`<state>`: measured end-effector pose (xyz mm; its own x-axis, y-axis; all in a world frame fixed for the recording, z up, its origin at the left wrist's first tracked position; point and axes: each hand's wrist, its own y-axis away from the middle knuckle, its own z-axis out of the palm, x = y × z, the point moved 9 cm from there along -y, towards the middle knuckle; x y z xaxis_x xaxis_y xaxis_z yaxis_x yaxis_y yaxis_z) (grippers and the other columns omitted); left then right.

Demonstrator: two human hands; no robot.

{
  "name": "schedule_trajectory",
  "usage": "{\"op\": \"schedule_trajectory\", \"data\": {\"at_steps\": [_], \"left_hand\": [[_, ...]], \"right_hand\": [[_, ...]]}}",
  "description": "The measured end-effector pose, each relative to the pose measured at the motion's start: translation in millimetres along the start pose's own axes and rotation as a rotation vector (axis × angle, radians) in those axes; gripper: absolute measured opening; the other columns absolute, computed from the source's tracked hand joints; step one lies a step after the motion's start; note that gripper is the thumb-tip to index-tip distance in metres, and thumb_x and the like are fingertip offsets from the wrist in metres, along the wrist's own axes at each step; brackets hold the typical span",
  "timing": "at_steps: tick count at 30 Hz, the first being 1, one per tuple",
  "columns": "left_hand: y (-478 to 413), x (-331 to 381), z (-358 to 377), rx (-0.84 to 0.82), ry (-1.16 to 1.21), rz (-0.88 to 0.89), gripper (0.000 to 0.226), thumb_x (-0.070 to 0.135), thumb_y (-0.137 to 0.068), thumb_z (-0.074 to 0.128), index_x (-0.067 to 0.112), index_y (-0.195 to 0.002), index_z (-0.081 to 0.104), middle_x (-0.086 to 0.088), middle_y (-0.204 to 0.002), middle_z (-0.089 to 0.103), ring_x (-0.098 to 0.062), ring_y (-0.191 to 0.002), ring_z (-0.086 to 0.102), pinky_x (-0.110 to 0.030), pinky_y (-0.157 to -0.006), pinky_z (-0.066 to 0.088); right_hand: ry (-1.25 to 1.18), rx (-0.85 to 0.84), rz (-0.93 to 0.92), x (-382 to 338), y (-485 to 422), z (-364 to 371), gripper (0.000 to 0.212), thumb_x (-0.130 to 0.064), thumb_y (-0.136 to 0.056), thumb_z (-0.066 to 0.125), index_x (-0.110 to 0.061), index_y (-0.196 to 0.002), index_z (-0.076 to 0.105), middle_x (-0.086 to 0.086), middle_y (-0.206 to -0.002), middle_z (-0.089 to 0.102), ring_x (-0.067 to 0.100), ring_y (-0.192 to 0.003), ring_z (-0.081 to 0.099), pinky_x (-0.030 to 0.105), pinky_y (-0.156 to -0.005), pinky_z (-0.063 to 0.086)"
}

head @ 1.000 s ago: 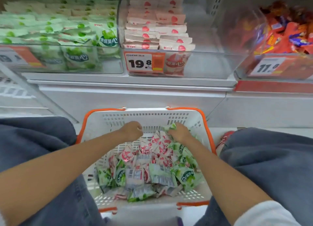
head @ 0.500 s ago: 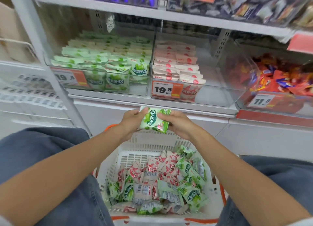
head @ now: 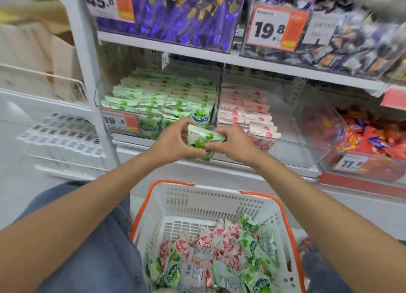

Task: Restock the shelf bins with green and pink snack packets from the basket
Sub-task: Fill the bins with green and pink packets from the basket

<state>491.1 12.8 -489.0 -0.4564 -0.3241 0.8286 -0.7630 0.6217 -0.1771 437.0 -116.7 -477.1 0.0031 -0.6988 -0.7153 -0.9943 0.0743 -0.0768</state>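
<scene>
A green snack packet (head: pixel 203 138) is held between both hands in front of the shelf. My left hand (head: pixel 173 142) grips its left side and my right hand (head: pixel 234 144) pinches its right side. Just behind them sits the clear bin of green packets (head: pixel 158 99), with the clear bin of pink packets (head: pixel 248 110) to its right. Below, a white basket with orange handles (head: pixel 211 202) holds several green and pink packets (head: pixel 215 257) in a loose heap.
A bin of red and orange sweets (head: pixel 373 136) stands at the right. The upper shelf carries purple packets (head: pixel 184 13) and dark mixed packets (head: pixel 351 40). A white shelf post (head: pixel 87 73) rises at the left. My knees in blue jeans (head: pixel 87 237) flank the basket.
Both hands have left the basket with one green packet and risen to the front of the green bin. The view has tilted up to show the upper shelf.
</scene>
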Motion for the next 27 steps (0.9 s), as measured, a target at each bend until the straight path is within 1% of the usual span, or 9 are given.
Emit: {"op": "schedule_trajectory", "data": {"at_steps": [2,3,6,9,13,15,18,22,27], "left_hand": [[-3.3,-6.0,-2.6,-0.066,0.194,-0.056,0.052,0.017,-0.064,0.091,0.026,-0.107,0.064,0.010,-0.094,0.071,-0.003,-0.082,0.067,-0.014,-0.071,0.051],[-6.9,-8.2,-2.9,-0.096,0.173,-0.062,0.045,0.014,-0.065,0.090,0.025,-0.102,0.067,0.007,-0.093,0.073,-0.002,-0.081,0.068,-0.018,-0.073,0.053],[-24.0,-10.1,-11.0,-0.073,0.055,-0.042,0.034,0.013,-0.067,0.089,0.018,-0.096,0.071,0.005,-0.087,0.074,-0.003,-0.074,0.068,-0.024,-0.073,0.054],[-45.2,-5.1,-24.5,-0.030,-0.122,0.012,0.039,0.019,-0.066,0.090,0.015,-0.099,0.070,0.001,-0.090,0.073,-0.014,-0.080,0.067,-0.029,-0.074,0.053],[-83.1,-2.0,-58.3,0.047,-0.357,0.114,0.059,0.020,-0.066,0.089,0.015,-0.119,0.064,-0.001,-0.105,0.068,-0.017,-0.092,0.062,-0.031,-0.080,0.050],[-100.0,-15.4,-75.4,0.090,-0.412,0.095,0.052,0.020,-0.077,0.081,0.018,-0.125,0.062,-0.002,-0.110,0.067,-0.018,-0.096,0.060,-0.032,-0.084,0.049],[-114.8,-33.6,-78.0,0.080,-0.562,0.062,0.030,0.027,-0.089,0.069,0.021,-0.118,0.069,0.003,-0.113,0.069,-0.019,-0.100,0.062,-0.030,-0.082,0.046],[-123.8,-43.9,-68.1,0.009,-0.683,0.053,0.020,0.033,-0.088,0.069,0.023,-0.105,0.073,0.004,-0.103,0.070,-0.018,-0.093,0.062,-0.030,-0.079,0.046],[-121.9,-41.3,-76.4,0.100,-0.765,0.061,0.014,0.032,-0.090,0.068,0.023,-0.097,0.076,0.002,-0.095,0.072,-0.019,-0.082,0.059,-0.028,-0.070,0.040]], "right_hand": [[-0.023,0.021,-0.003,-16.1,-11.4,-16.9,0.022,-0.019,-0.081,0.078,-0.020,-0.065,0.063,-0.007,-0.058,0.052,0.001,-0.047,0.041,0.020,-0.047,0.030],[0.013,0.002,-0.022,-26.1,-17.0,-20.6,0.022,-0.023,-0.080,0.078,-0.018,-0.066,0.062,-0.007,-0.058,0.050,0.002,-0.047,0.039,0.021,-0.047,0.029],[0.231,-0.119,-0.084,-53.5,-35.4,-15.8,0.022,-0.028,-0.077,0.080,-0.012,-0.085,0.067,-0.007,-0.067,0.056,0.002,-0.051,0.042,0.020,-0.049,0.030],[0.467,-0.142,-0.145,-73.3,-57.8,-17.0,0.028,-0.030,-0.076,0.080,-0.006,-0.086,0.069,0.005,-0.073,0.065,0.015,-0.060,0.050,0.031,-0.054,0.034],[0.585,-0.020,-0.184,-85.3,-82.7,-43.5,0.024,-0.027,-0.078,0.079,-0.015,-0.077,0.058,-0.002,-0.066,0.054,0.021,-0.067,0.050,0.030,-0.055,0.033],[0.602,0.047,-0.180,-81.2,-95.5,-54.9,0.021,-0.024,-0.080,0.076,-0.017,-0.081,0.057,-0.003,-0.069,0.050,0.019,-0.072,0.049,0.033,-0.057,0.028],[0.708,0.048,-0.158,-65.5,-116.4,-56.6,0.026,-0.022,-0.082,0.074,-0.014,-0.076,0.050,0.000,-0.074,0.050,0.024,-0.078,0.051,0.031,-0.064,0.032],[0.861,-0.047,-0.082,-48.0,-139.5,-47.9,0.040,-0.021,-0.084,0.074,-0.016,-0.065,0.039,-0.002,-0.068,0.043,0.026,-0.076,0.050,0.031,-0.063,0.034],[1.005,-0.177,-0.048,-47.6,-157.1,-29.3,0.033,-0.022,-0.083,0.075,-0.009,-0.081,0.045,0.007,-0.089,0.049,0.025,-0.082,0.049,0.030,-0.066,0.036]]}}
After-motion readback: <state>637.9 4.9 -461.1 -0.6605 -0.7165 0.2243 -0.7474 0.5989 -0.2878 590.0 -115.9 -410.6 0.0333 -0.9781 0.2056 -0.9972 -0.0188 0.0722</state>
